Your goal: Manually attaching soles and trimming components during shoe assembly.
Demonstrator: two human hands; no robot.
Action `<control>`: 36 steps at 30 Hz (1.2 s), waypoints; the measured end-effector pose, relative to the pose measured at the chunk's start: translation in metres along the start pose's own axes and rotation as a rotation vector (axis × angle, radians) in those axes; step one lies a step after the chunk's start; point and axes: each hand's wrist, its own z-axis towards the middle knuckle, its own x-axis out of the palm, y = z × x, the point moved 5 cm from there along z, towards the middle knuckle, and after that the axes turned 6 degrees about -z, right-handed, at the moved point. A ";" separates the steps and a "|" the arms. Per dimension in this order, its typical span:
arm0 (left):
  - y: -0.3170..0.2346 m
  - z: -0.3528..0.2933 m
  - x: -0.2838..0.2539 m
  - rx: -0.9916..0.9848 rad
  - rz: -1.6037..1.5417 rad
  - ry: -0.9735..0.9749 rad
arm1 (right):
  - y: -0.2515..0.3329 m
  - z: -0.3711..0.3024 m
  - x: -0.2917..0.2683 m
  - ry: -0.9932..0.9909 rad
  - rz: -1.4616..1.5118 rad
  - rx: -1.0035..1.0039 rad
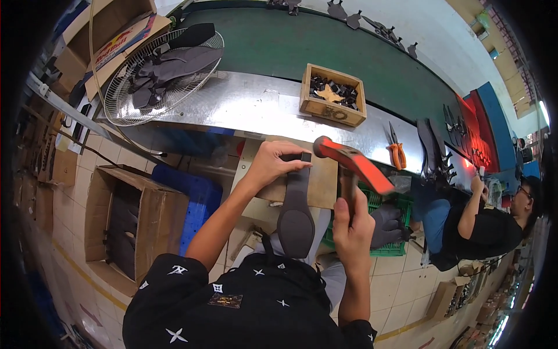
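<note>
Hammer [360, 165] in right hand [354, 232]; left hand [272, 166] grips dark sole [296, 215].

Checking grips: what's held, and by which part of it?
Right fingers: hammer, by its handle. Left fingers: black block, by its left end; shoe sole grip unclear.

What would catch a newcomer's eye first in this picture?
Probably the bright red-orange hammer raised near the middle in the right hand, with the left hand beside it, steadying a small black block at the far end of a dark grey sole. Then the wooden box of dark pieces on the metal bench ahead, and the red glow at far right.
</note>
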 end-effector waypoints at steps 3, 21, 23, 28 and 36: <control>0.000 0.000 0.000 0.019 -0.014 -0.028 | 0.004 0.009 0.009 0.161 -0.104 -0.024; -0.009 -0.012 -0.002 -0.010 0.673 0.087 | 0.038 -0.017 -0.040 -0.138 0.305 0.080; -0.011 -0.012 0.003 0.037 0.719 0.079 | 0.034 0.002 -0.008 0.093 -0.472 -0.346; -0.020 -0.017 -0.002 0.238 0.608 0.108 | 0.009 0.015 -0.011 0.069 -0.173 -0.102; -0.110 -0.084 0.022 -0.031 -0.193 0.389 | -0.018 0.023 0.028 0.182 -0.551 -0.305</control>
